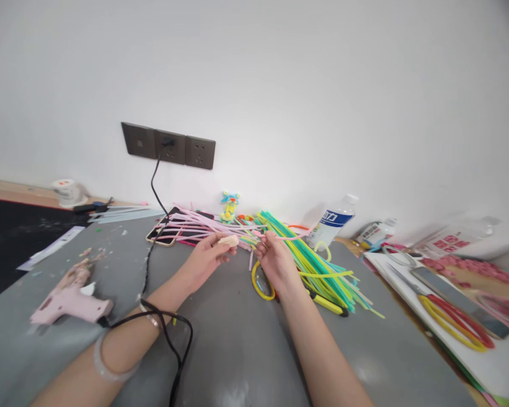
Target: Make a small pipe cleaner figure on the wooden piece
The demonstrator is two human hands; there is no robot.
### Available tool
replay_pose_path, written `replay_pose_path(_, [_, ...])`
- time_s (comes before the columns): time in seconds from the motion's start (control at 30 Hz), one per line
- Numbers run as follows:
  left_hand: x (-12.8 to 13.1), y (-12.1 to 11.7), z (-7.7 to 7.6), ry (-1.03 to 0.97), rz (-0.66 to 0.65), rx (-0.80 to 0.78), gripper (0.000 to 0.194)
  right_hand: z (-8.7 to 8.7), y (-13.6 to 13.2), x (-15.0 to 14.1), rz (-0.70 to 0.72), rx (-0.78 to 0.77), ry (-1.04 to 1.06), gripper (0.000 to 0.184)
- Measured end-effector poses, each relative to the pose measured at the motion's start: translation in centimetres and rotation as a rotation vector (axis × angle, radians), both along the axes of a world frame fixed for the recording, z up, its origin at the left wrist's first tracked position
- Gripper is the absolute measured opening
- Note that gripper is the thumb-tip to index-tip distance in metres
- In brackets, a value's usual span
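My left hand point(206, 259) is closed around a small cream-coloured piece point(228, 241), whose exact kind I cannot make out. Beside it, my right hand point(279, 263) pinches a pink pipe cleaner point(294, 237), with one end sticking out to the right. Behind both hands lies a bundle of pink pipe cleaners point(199, 222). Green and yellow pipe cleaners point(318, 265) spread out just right of my right hand. A yellow ring point(254, 281) of bent stem rests below the fingers. Against the wall stands a small blue and yellow figure point(229, 206).
A pink glue gun point(74, 297) lies left, its black cord point(182, 339) crossing my left wrist. Behind are a phone point(163, 234) and a bottle point(333, 220). A yellow cutter point(328, 303) lies near the stems. Scissors point(453, 319) and another phone point(458, 299) rest on the right.
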State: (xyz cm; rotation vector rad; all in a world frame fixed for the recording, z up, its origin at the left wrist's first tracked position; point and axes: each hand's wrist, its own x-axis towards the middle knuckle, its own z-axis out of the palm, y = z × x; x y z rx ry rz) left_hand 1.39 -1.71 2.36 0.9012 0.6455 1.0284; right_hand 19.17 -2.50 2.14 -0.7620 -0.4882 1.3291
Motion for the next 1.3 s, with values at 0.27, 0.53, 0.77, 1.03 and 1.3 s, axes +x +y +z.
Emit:
replay_pose_path(0.27, [-0.1, 0.2, -0.2, -0.022, -0.069, -0.043, 0.026, -0.1, 0.0, 0.0, 0.01, 0.015, -0.018, 0.03])
replay_pose_path(0.53, [0.0, 0.2, -0.6, 0.047, 0.006, 0.055, 0.037, 0.1, 0.2, 0.2, 0.058, -0.032, 0.024, 0.025])
replay_pose_path(0.77, [0.0, 0.3, -0.7, 0.185, 0.051, 0.188, 0.034, -0.1, 0.1, -0.2, 0.06, -0.008, -0.026, 0.03])
replay_pose_path(1.03, [-0.1, 0.4, -0.9, 0.292, 0.109, 0.317, 0.028, 0.2, -0.1, -0.4, 0.079, -0.018, -0.004, 0.028])
replay_pose_path(1.3, [-0.1, 0.5, -1.1, 0.307, 0.069, 0.381, 0.025, 0.4, -0.5, -0.5, 0.195, 0.006, -0.013, 0.028])
